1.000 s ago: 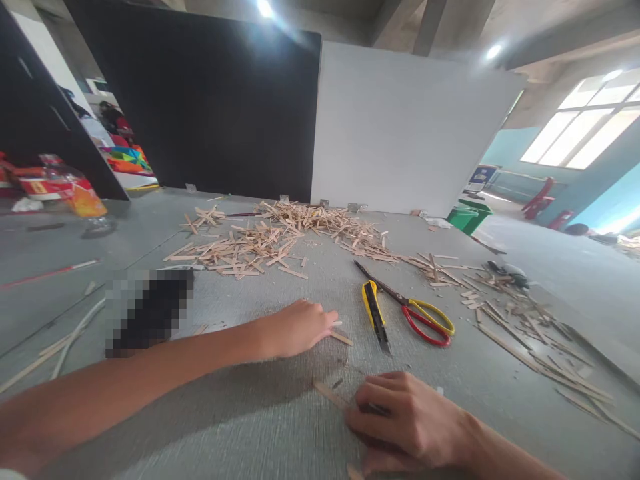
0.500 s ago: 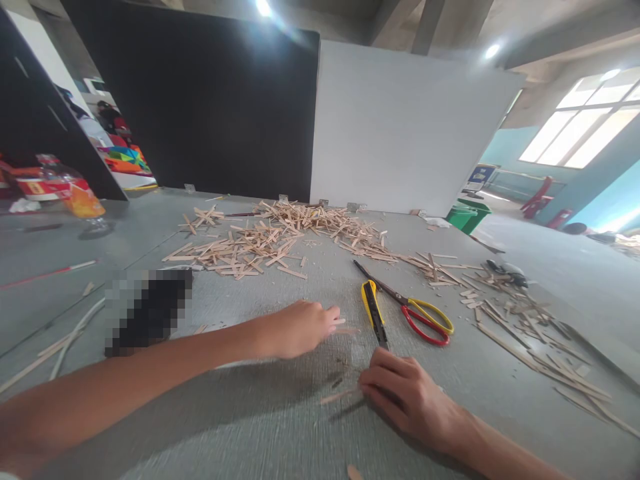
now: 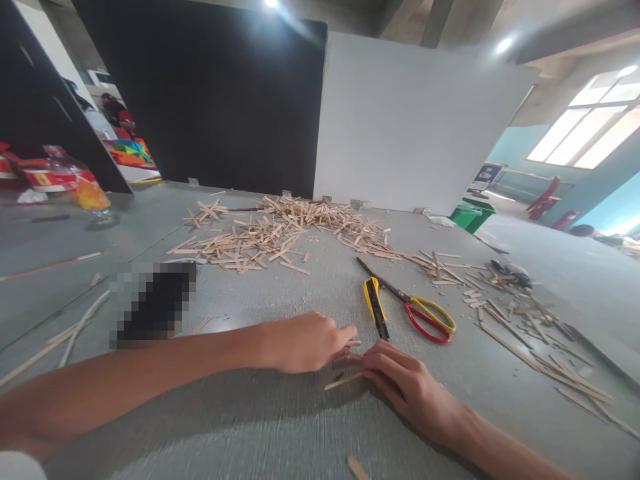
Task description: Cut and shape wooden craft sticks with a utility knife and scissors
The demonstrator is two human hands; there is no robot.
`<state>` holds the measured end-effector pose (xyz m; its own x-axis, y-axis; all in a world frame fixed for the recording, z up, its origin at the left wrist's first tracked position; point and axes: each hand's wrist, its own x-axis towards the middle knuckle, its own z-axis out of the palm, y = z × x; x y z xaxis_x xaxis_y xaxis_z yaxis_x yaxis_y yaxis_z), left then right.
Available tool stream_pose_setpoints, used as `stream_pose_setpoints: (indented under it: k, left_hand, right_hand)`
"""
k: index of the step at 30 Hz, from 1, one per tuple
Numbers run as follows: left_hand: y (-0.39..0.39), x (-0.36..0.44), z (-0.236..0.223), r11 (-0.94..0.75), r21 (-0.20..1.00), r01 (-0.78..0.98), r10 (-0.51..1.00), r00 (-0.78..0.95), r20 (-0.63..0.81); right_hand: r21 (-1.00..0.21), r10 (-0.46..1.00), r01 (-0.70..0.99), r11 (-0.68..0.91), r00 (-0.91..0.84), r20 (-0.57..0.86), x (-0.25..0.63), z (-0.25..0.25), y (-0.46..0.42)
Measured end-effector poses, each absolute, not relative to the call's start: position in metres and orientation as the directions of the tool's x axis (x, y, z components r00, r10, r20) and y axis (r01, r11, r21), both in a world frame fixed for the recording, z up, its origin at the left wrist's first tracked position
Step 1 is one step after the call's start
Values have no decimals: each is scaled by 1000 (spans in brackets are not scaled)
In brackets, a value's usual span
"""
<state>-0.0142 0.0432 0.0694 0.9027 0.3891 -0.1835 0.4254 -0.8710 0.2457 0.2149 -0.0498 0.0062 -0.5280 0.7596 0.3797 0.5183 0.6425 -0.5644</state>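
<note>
My left hand [image 3: 313, 341] is closed, with the end of a thin wooden stick [image 3: 354, 343] poking out between thumb and fingers. Close by on the right, my right hand [image 3: 403, 377] is closed at the fingertips on another wooden stick [image 3: 343, 382], which slants out to the left just above the table. A further stick piece lies between the two hands; which hand touches it I cannot tell. Beyond my right hand lie a yellow and black utility knife [image 3: 375, 307] and scissors [image 3: 413, 303] with red and yellow handles.
A loose heap of wooden sticks [image 3: 260, 237] spreads across the back of the grey table [image 3: 240, 427]. More strips [image 3: 540, 367] lie at the right. At the left are a blurred-out dark object [image 3: 155, 303], a white cable [image 3: 83, 327] and a bottle [image 3: 85, 187]. Black and white panels stand behind.
My left hand has moved right and slightly toward me, bringing its stick close to my right hand. My right hand has barely moved. The view has shifted slightly.
</note>
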Motion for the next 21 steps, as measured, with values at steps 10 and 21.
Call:
stream_pose_setpoints:
  k: [10, 21]
  left_hand:
    - [62, -24, 84, -750, 325, 577, 593, 803, -57]
    - [12, -24, 91, -749, 534, 392, 307, 920, -246]
  right_hand:
    - [-897, 976, 416, 147, 89, 201, 224, -5, -31]
    - [-939, 980, 336, 67, 153, 124, 229, -8, -25]
